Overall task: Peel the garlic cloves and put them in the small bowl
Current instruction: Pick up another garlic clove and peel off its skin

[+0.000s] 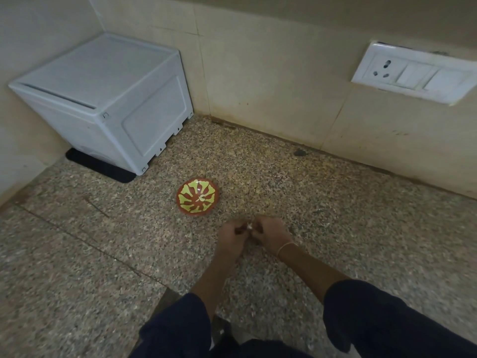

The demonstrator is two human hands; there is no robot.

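I'm pinching one garlic clove (249,226) between left hand (231,235) and right hand (271,233), just short of the small bowl (187,206), which lies ahead-left, nearer my left; the clove's axis is too blurred to call.

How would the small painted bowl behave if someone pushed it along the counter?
The small bowl looks shallow and wide, so it would probably slide rather than tip. The speckled counter seems smooth, so it may skid easily. Its glossy paint suggests ceramic: stiff, perhaps chippable.
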